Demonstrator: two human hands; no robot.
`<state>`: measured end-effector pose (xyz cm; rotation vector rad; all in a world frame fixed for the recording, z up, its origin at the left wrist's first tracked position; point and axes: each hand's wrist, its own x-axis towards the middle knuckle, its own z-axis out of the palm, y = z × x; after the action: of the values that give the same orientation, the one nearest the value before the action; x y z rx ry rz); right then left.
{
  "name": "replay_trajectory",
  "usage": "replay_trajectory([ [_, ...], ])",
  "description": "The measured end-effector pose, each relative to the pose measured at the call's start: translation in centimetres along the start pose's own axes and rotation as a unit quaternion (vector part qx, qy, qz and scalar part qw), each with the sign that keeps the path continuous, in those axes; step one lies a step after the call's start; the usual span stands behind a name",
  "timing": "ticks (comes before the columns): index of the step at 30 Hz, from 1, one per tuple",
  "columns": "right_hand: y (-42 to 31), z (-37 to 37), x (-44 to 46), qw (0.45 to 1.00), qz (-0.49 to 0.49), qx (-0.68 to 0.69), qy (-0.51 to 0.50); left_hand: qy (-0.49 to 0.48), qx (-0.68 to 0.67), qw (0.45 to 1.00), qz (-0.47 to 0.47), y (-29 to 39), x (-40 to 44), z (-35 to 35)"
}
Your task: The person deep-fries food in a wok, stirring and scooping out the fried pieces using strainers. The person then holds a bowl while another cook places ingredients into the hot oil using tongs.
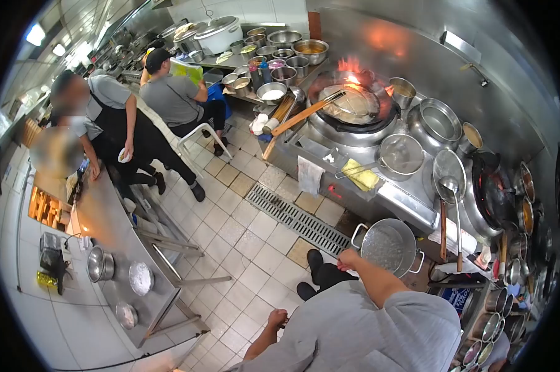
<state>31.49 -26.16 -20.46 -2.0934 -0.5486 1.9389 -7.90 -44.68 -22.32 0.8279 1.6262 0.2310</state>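
Note:
My right hand (348, 260) is curled closed in front of my dark trousers, just below the left handle of a large steel pot (388, 248). A small gap seems to part it from that handle, and nothing shows in its fingers. The pot stands low beside the stove and holds a cloudy liquid. Over the tiled floor, my left hand (278, 318) hangs with bent fingers around a dark patch; whether that is an object or shadow cannot be made out.
Flames rise around a wok (351, 104) on the stove. A wooden-handled strainer (308, 115) lies across it. A yellow cloth (359, 175) rests on the stove edge. One co-worker (115, 115) stands at the steel counter (109, 217); another person (174, 99) sits farther back. A drain grate (298, 218) crosses the floor.

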Motion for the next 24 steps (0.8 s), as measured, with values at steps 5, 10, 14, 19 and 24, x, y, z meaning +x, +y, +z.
replay_trajectory([
  [5,-7.3,4.2,-1.1,0.972,-0.191,-0.106,-0.09,-0.021,-0.043,0.999,-0.001,0.7,-1.6,-1.0],
  [10,-24.9,7.4,-2.9,0.887,-0.376,0.213,-0.161,0.057,-0.152,0.983,-0.091,-0.5,0.2,-4.6],
  [14,-39.0,6.9,-2.4,0.825,-0.361,0.418,-0.12,0.14,-0.275,0.942,-0.128,3.5,-1.4,-6.6],
  [19,-50.9,6.7,4.5,0.789,-0.301,0.534,-0.047,0.212,-0.296,0.922,-0.133,8.3,-1.7,-5.6],
  [24,-56.3,6.3,7.4,0.865,-0.223,0.447,0.049,0.195,-0.139,0.966,-0.1,13.9,-3.5,-2.5],
])
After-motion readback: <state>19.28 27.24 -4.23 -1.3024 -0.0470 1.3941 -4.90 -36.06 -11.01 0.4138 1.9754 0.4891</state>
